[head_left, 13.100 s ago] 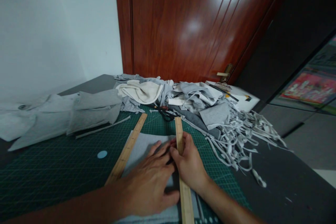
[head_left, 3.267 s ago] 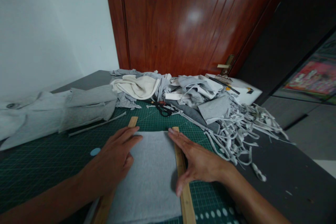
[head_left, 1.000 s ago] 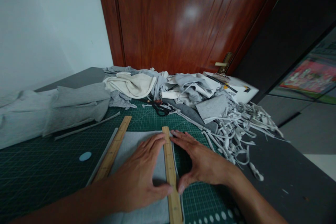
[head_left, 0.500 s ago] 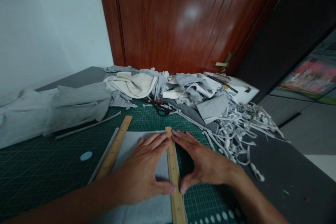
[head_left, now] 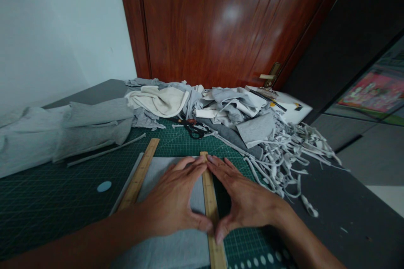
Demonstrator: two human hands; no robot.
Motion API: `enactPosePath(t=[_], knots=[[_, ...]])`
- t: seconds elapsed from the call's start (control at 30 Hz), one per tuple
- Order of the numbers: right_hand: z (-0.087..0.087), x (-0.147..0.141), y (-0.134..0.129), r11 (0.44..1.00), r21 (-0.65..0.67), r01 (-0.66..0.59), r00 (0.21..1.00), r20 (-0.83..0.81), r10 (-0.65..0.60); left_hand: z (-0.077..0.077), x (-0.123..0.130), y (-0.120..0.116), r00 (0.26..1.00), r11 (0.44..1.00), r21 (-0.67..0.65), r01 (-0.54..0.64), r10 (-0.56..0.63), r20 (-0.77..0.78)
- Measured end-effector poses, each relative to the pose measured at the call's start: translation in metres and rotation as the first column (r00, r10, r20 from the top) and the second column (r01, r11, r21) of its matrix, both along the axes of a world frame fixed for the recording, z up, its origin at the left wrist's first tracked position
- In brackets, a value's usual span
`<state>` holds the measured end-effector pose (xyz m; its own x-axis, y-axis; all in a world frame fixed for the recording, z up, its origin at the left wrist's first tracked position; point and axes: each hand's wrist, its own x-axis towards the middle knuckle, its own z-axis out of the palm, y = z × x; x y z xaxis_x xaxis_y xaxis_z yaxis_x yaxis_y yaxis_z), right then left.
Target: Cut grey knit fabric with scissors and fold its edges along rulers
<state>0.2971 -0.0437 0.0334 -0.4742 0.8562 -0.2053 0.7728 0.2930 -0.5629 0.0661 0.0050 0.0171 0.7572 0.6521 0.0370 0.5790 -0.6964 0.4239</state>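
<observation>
A folded grey cloth (head_left: pixel 176 249) lies flat on a green cutting mat (head_left: pixel 78 189). Along its right edge runs a wooden ruler (head_left: pixel 209 197), and a second wooden ruler (head_left: pixel 140 174) lies slanted near its left edge. My left hand (head_left: pixel 176 197) rests over the cloth, fingers and thumb spread, their tips at the right ruler. From the other side my right hand (head_left: pixel 243 199) touches the same ruler with fingertips near its far end and the thumb lower down. Neither hand is wrapped round anything.
Grey fabric (head_left: pixel 91 128) is laid at the left. Black scissors (head_left: pixel 195 130) lie behind the rulers, before heaped cloth (head_left: pixel 160 101). Tangled strips (head_left: pixel 284 155) and a white box (head_left: pixel 296 107) are at the right. A pale blue disc (head_left: pixel 104 186) sits on the mat.
Both hands have shifted slightly, with the thumbs a little lower. The near part of the right ruler has moved slightly to the right.
</observation>
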Motion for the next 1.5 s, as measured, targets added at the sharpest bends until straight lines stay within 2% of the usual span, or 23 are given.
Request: enactPosePath(t=[0.1, 0.27, 0.5, 0.73, 1.0, 1.2, 1.4, 1.5], knots=[[-0.001, -0.003, -0.002, 1.0, 0.005, 0.01, 1.0, 0.006, -0.01, -0.001, 0.001, 0.0, 0.999, 0.999, 0.014, -0.033, 0.034, -0.033], [-0.003, -0.006, -0.002, 1.0, 0.001, -0.007, 1.0, 0.015, 0.007, -0.007, -0.001, -0.001, 0.998, 0.997, 0.037, -0.066, 0.065, 0.024], [0.001, -0.006, -0.003, 0.999, -0.025, -0.021, 0.999, 0.038, 0.022, -0.01, -0.009, -0.005, 0.999, 0.999, 0.031, -0.012, 0.011, 0.038], [-0.002, -0.015, -0.009, 0.999, 0.031, -0.028, 1.0, 0.013, 0.027, -0.018, -0.012, -0.007, 0.995, 0.984, 0.152, 0.091, -0.095, 0.016], [0.0, -0.013, -0.006, 0.999, -0.022, -0.037, 0.998, 0.044, 0.038, -0.012, -0.011, -0.008, 0.99, 0.981, 0.158, 0.115, -0.1, -0.099], [-0.011, -0.003, -0.006, 0.997, 0.057, -0.055, 0.998, -0.033, 0.057, -0.015, -0.012, -0.008, 0.99, 0.978, 0.174, 0.118, -0.103, -0.094], [-0.019, 0.001, -0.005, 0.994, 0.094, -0.057, 0.998, -0.026, 0.06, -0.018, -0.011, -0.008, 0.982, 0.98, 0.156, 0.121, -0.095, -0.16], [-0.02, 0.0, -0.005, 0.992, 0.095, -0.077, 0.997, -0.02, 0.079, -0.022, -0.014, -0.007, 0.982, 0.973, 0.192, 0.131, -0.1, -0.161]])
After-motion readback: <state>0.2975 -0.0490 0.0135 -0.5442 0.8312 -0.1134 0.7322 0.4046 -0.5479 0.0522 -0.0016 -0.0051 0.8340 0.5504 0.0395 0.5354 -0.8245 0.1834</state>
